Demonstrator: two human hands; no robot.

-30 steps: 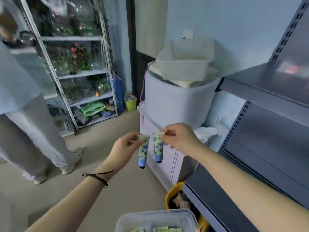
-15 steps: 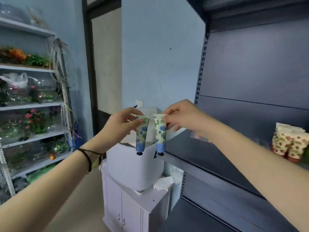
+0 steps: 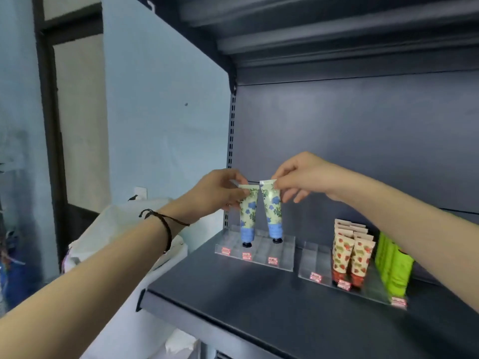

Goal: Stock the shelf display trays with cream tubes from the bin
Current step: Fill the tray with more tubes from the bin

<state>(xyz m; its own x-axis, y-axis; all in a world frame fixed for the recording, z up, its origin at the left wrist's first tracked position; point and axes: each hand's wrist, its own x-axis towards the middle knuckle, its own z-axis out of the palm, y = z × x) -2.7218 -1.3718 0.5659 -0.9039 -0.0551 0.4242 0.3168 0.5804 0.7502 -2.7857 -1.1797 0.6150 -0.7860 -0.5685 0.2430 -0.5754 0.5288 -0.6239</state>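
Grip pinched on crimped tops — left hand [image 3: 220,194], right hand [image 3: 302,177] — two pale-green, blue-flowered cream tubes [image 3: 271,211], caps down.

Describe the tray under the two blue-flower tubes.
On the dark shelf sit two clear display trays. Take the left tray, beside the slotted upright. Unlike the right tray with strawberry tubes and green tubes, it carries only red price tags.

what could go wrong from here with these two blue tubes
1. The left hand and right hand pinch each tube only at its flat top seam, so the left tube or right tube may swing or slip.
2. Both hang tilted, cap down, over the clear tray; released so, they may topple.
3. The right forearm crosses just above the green tubes; pulling back low might knock them.
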